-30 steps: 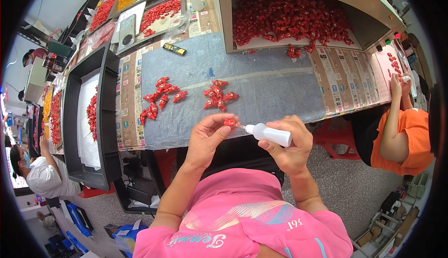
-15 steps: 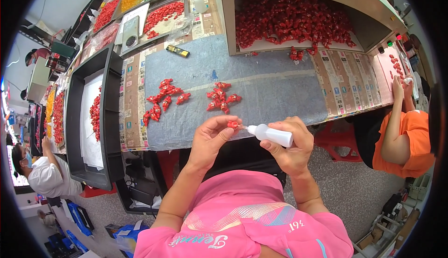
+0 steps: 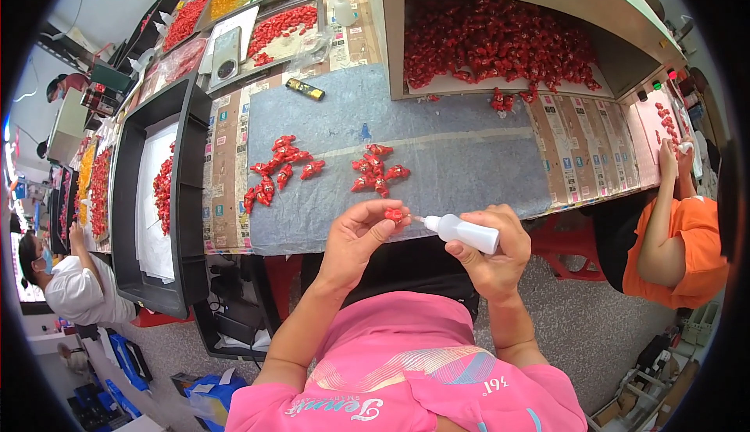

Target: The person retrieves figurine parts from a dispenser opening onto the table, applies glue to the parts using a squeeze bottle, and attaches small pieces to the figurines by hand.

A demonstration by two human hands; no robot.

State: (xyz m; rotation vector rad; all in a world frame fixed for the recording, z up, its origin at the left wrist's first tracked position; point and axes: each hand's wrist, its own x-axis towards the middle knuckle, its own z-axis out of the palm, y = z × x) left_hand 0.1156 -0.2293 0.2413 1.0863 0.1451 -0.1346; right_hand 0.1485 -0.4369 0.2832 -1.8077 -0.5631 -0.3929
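Note:
Between the thumb and fingertips of my left hand (image 3: 353,238) is a small red plastic piece (image 3: 394,216). My right hand (image 3: 500,254) is wrapped round a white squeeze bottle (image 3: 469,234) tilted toward my left hand. Its thin nozzle points at the red piece, right beside it; whether they touch is too small to tell. Both hands are over the table's near edge. Just beyond them, on a blue-grey mat (image 3: 461,174), lie a small cluster of red pieces (image 3: 380,170) and a larger cluster (image 3: 281,166) to its left.
A boxy beige enclosure (image 3: 394,41) full of red pieces stands at the back right. On the left is a black crate (image 3: 181,198) with paper and red pieces. A black-and-yellow tube (image 3: 305,89), phone (image 3: 225,58) and trays lie farther back. Co-workers sit at both sides.
The whole view has shifted slightly. The red piece looks a little turned in my left fingertips, with the bottle's nozzle still beside it. Both hands keep their holds.

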